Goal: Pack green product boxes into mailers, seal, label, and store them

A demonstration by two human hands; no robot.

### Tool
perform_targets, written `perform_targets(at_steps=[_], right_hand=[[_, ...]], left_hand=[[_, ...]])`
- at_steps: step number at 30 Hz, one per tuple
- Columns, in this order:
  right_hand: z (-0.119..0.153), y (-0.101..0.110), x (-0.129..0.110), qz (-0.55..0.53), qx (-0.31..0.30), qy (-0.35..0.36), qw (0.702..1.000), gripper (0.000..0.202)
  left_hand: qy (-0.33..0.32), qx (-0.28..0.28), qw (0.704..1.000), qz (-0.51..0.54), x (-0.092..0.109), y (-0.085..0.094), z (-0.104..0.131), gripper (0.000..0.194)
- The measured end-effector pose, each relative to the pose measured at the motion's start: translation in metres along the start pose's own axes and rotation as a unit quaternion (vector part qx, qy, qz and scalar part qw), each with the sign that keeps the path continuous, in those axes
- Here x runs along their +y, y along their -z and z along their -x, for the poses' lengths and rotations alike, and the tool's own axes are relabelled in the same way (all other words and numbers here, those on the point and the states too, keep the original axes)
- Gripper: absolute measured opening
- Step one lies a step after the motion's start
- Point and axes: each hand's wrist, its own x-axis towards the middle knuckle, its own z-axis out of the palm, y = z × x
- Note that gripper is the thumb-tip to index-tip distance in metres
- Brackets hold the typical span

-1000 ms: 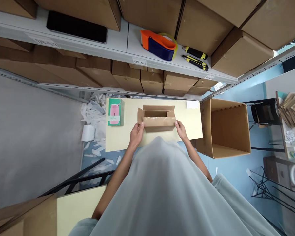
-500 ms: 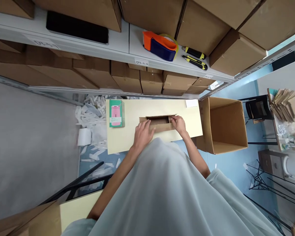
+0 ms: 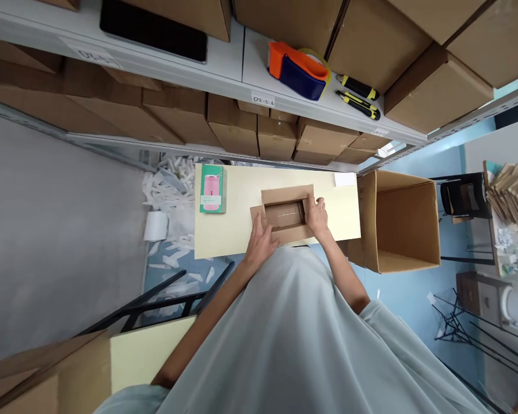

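Observation:
A small cardboard box (image 3: 287, 234) stands on the pale yellow table with its top flaps spread outward and its inside bare. At its near left corner, my left hand (image 3: 260, 246) grips the box, the fingers by the left flap and the thumb at the near flap. My right hand (image 3: 317, 218) holds the right side, its fingers bent over the edge there; the right flap is mostly hidden. To the left on the same table lies a green carton (image 3: 212, 190) with a pink can-shaped picture.
A big open carton (image 3: 408, 224) adjoins the table's (image 3: 233, 238) right end. Beyond the table, a shelf (image 3: 237, 77) carries cartons, an orange-and-blue tape dispenser (image 3: 302, 75), box cutters (image 3: 358, 98) and a black phone-like slab (image 3: 153, 34). White scraps (image 3: 176, 213) litter the left floor.
The far flap has swung outward, so the box opening shows wider. My right hand has shifted along the right edge, and my left hand has moved lower at the corner. The view has shifted slightly.

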Motion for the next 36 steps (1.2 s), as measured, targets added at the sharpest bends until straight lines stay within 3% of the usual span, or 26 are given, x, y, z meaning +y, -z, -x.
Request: perform_targets(at_steps=[2,4,9,12,17,20,23,28,32,36], right_hand=[[0.003,-0.002,0.003,-0.013,0.004,0.023,1.000,0.082],[0.004,-0.004,0.005,-0.028,0.011,0.044,0.999,0.087],[0.001,-0.010,0.000,-0.014,-0.008,0.042,0.999,0.087],[-0.001,-0.006,0.004,-0.018,-0.023,0.079,0.997,0.093],[-0.011,0.015,0.045,-0.168,-0.075,0.164,0.969,0.080],[-0.018,0.023,0.071,-0.273,-0.124,0.154,0.942,0.070],[-0.021,0.019,0.079,-0.339,-0.130,0.132,0.922,0.068],[-0.013,-0.002,0.045,-0.353,-0.105,0.157,0.916,0.065],[0.005,-0.020,-0.004,-0.306,-0.155,0.230,0.911,0.053],[0.033,-0.045,-0.058,-0.249,-0.221,0.252,0.909,0.070]], left_hand=[[0.030,0.010,1.000,0.002,-0.003,-0.005,0.000,0.069],[0.062,0.014,0.998,0.002,-0.003,-0.010,-0.002,0.080],[0.136,-0.005,0.991,-0.002,0.006,-0.022,-0.008,0.083],[0.175,0.006,0.985,-0.005,0.015,-0.031,-0.009,0.089],[0.224,0.061,0.973,0.004,0.023,-0.046,0.002,0.094],[0.237,0.097,0.966,0.022,0.023,-0.050,0.019,0.094],[0.254,0.137,0.956,0.049,0.023,-0.048,0.046,0.095],[0.306,0.210,0.923,0.106,0.023,-0.040,0.104,0.097],[0.348,0.262,0.889,0.143,0.020,-0.040,0.153,0.099],[0.349,0.343,0.858,0.159,0.013,-0.042,0.209,0.096]])
